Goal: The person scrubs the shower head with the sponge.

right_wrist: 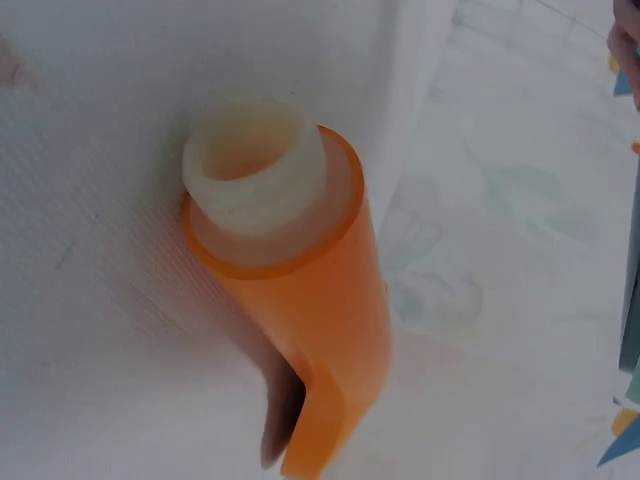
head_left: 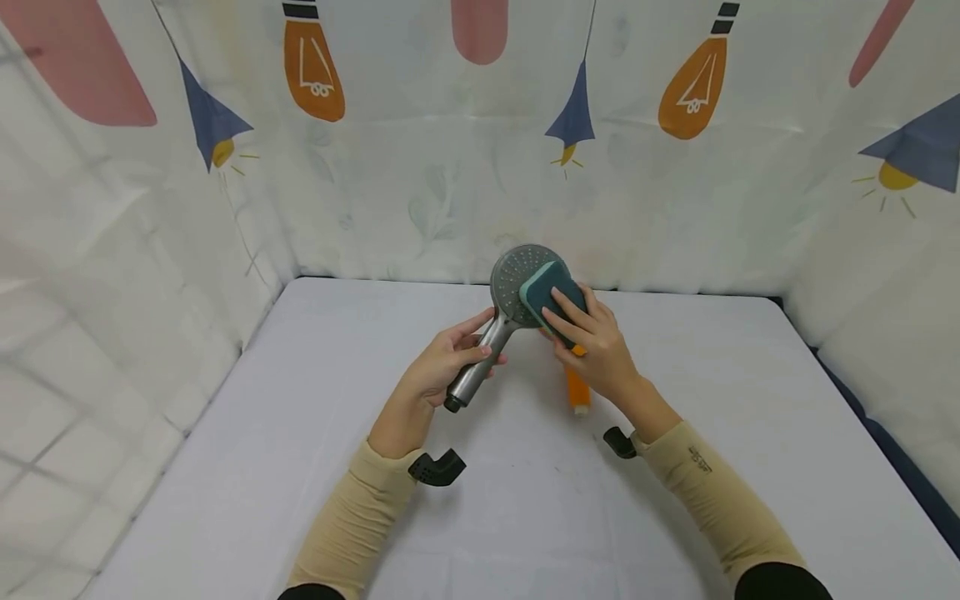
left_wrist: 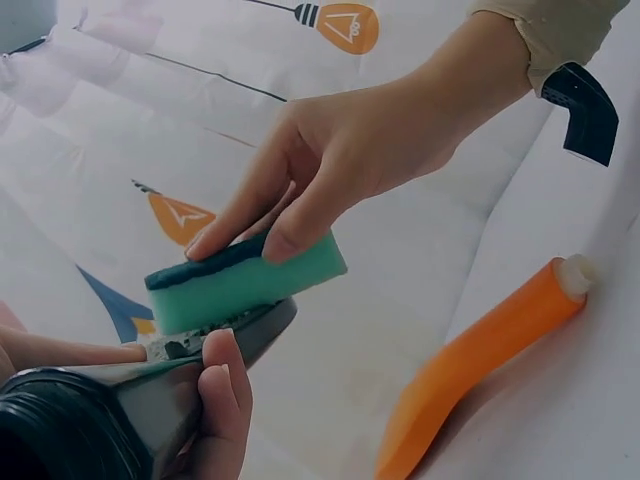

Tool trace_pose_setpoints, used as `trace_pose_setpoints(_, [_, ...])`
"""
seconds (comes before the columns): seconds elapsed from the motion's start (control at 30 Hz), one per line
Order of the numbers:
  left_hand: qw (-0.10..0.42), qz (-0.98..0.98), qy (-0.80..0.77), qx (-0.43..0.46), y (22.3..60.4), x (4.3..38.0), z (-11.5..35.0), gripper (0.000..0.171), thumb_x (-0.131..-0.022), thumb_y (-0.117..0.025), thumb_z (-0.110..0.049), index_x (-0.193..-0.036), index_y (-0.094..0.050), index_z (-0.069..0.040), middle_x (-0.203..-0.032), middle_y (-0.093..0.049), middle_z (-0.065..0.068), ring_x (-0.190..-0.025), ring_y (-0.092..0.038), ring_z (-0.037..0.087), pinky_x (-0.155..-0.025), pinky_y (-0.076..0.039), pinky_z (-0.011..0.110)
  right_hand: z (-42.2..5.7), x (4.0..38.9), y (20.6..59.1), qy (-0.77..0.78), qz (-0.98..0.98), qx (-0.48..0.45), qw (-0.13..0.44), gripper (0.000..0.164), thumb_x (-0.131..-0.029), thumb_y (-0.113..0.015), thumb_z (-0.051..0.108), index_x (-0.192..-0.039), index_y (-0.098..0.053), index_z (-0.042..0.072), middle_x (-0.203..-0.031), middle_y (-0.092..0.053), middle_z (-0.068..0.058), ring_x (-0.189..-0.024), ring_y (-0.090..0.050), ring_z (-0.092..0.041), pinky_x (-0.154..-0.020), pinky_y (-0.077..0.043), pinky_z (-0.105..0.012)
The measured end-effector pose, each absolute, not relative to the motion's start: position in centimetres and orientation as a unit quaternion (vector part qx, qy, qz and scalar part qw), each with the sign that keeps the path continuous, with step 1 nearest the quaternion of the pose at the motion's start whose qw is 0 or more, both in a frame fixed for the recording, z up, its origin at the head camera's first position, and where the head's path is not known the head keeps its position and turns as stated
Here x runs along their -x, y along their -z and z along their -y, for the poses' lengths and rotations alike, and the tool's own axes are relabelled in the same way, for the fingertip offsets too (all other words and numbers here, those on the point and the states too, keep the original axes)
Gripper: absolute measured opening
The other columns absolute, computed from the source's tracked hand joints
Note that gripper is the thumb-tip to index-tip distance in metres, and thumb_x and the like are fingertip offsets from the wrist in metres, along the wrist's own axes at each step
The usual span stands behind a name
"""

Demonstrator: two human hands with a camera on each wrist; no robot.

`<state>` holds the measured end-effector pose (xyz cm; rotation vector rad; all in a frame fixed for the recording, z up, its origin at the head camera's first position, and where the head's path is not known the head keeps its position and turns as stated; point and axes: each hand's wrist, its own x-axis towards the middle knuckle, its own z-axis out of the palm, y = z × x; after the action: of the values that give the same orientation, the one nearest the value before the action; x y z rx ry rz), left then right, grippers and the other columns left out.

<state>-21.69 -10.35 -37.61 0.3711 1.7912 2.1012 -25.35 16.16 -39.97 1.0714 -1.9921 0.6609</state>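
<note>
In the head view my left hand (head_left: 448, 360) grips the handle of a grey shower head (head_left: 513, 287), its round nozzle face turned up and tilted. My right hand (head_left: 597, 337) pinches a green sponge (head_left: 553, 292) with a darker scouring layer on its outer side. The left wrist view has the sponge's light green side (left_wrist: 250, 290) against the nozzle face, fingers and thumb on its edges. Below my right hand, an orange handle-shaped piece (head_left: 577, 390) with a pale threaded end lies on the table; part of it is hidden by the hand and sponge.
A white-covered table (head_left: 360, 333) spreads under both arms. Behind it hangs a pale cloth wall (head_left: 465, 183) printed with bulbs and lamps, with more cloth on the left and right sides. A dark strip (head_left: 885, 433) runs along the table's right edge.
</note>
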Motion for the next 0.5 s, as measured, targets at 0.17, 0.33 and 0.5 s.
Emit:
trace_pose_setpoints(0.17, [0.179,-0.628,-0.746,-0.133,37.48,21.56,10.35,0.067,-0.101,-0.053,0.005,-0.162,-0.029,-0.007,-0.149,-0.042,0.032,-0.095,-0.07,0.015,-0.076,-0.056,0.025,-16.82,25.36,40.0,-0.289,0.773,-0.404,0.395,0.049,-0.075,-0.081,-0.011,-0.122,-0.072,-0.005,-0.135,-0.06,-0.027,-0.129,-0.046,-0.059,-0.1,-0.04,-0.071])
trace_pose_setpoints(0.33, [0.183,-0.622,-0.748,-0.141,37.5,21.41,10.34,0.067,-0.101,-0.052,0.006,-0.162,-0.028,-0.006,-0.15,-0.04,0.034,-0.098,-0.071,0.018,-0.075,-0.056,0.025,-17.03,25.22,40.27,-0.312,0.763,-0.391,0.41,0.043,-0.078,-0.077,-0.01,-0.121,-0.072,-0.007,-0.138,-0.059,-0.026,-0.132,-0.045,-0.058,-0.101,-0.039,-0.072])
trace_pose_setpoints(0.5, [0.182,-0.625,-0.746,-0.145,37.25,21.26,10.37,0.067,-0.1,-0.052,0.006,-0.162,-0.029,-0.007,-0.15,-0.039,0.034,-0.097,-0.07,0.017,-0.075,-0.056,0.025,-16.89,25.14,40.66,-0.336,0.754,-0.38,0.418,0.045,-0.079,-0.075,-0.01,-0.124,-0.071,-0.005,-0.14,-0.058,-0.024,-0.134,-0.042,-0.058,-0.104,-0.035,-0.072])
